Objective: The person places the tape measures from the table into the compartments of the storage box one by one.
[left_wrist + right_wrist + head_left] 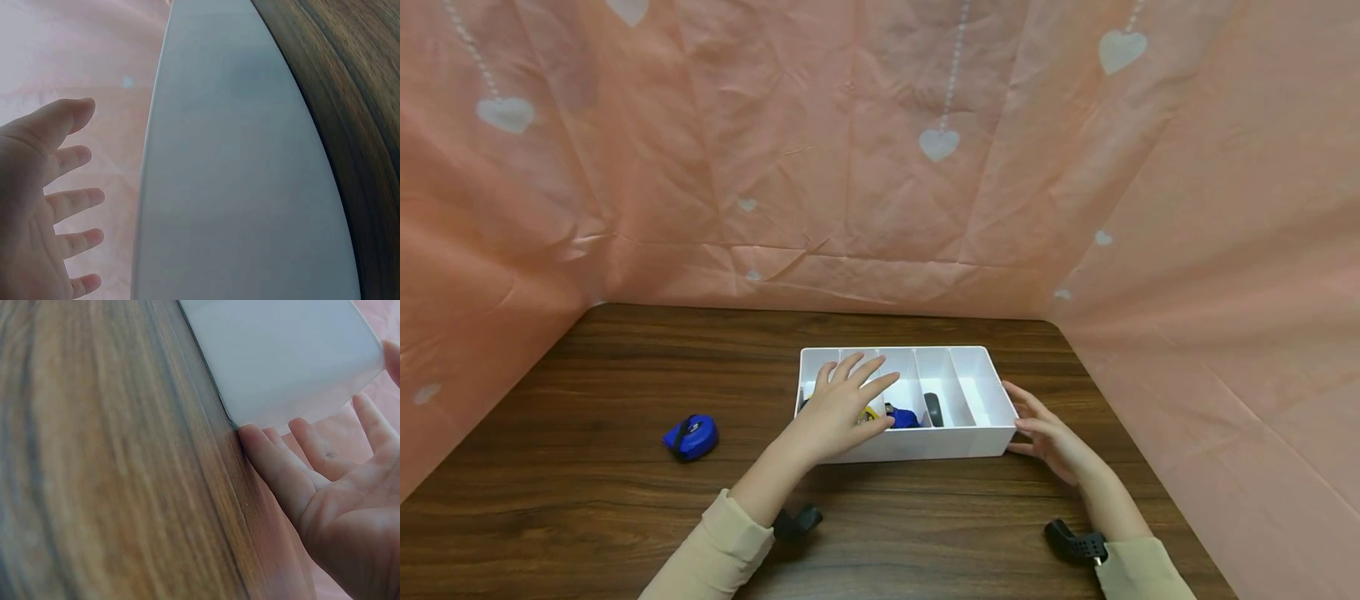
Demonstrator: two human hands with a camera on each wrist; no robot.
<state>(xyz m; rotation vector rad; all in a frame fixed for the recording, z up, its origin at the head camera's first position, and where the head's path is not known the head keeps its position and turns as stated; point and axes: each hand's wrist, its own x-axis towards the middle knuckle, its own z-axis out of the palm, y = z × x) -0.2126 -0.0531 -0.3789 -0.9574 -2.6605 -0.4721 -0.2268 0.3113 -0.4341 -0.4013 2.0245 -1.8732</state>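
Observation:
A white divided box (925,443) with a row of compartments stands on the table. Over its left part my left hand (842,417) is spread, palm down, and covers some of the contents. In the left wrist view, the fingers of that hand (28,181) are apart with nothing between them. My right hand (1056,442) touches the box's right end, its fingertips along the end wall and near the bottom corner in the right wrist view. Inside the box are a blue tape measure (902,417), a dark grey rounded object (933,409) and a yellow-and-black item (868,414) partly behind my left hand.
Another blue tape measure (691,437) with a black strap lies on the dark wooden table (602,500), left of the box. Pink curtains with white hearts (820,167) enclose the table's back and sides. Black bands are on both wrists.

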